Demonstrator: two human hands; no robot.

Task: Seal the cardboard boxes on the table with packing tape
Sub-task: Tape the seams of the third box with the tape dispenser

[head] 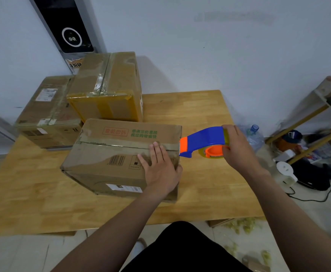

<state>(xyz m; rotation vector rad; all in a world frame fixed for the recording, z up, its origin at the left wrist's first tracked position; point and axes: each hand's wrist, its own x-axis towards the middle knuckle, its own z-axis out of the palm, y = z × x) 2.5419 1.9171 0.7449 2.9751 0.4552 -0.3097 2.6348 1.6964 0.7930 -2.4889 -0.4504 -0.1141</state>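
Wooden table (200, 114), seen from above, carrying three cardboard boxes. The near box (101, 152) lies at mid-table with a taped seam running left to right across its top; bare tabletop remains to its right and along the near edge. The left hand (160, 169) presses flat on the top of this box at its right end, fingers straight, thumb at the right edge. The right hand (237, 148) grips one blue-and-orange tape dispenser (203, 138), loaded with a roll of clear tape, held just off the box's right edge, its orange nose meeting the end of the seam. Behind the near box, and touching it, stands a taller taped box (107, 85); a lower labelled box (46, 110) sits at the far left corner. Off the table's right edge, on the floor: a large water bottle (256, 136), a shelf rack (308, 118), a white appliance (285, 171). Crumpled tape scraps (241, 224) lie on the floor beside the near right corner.
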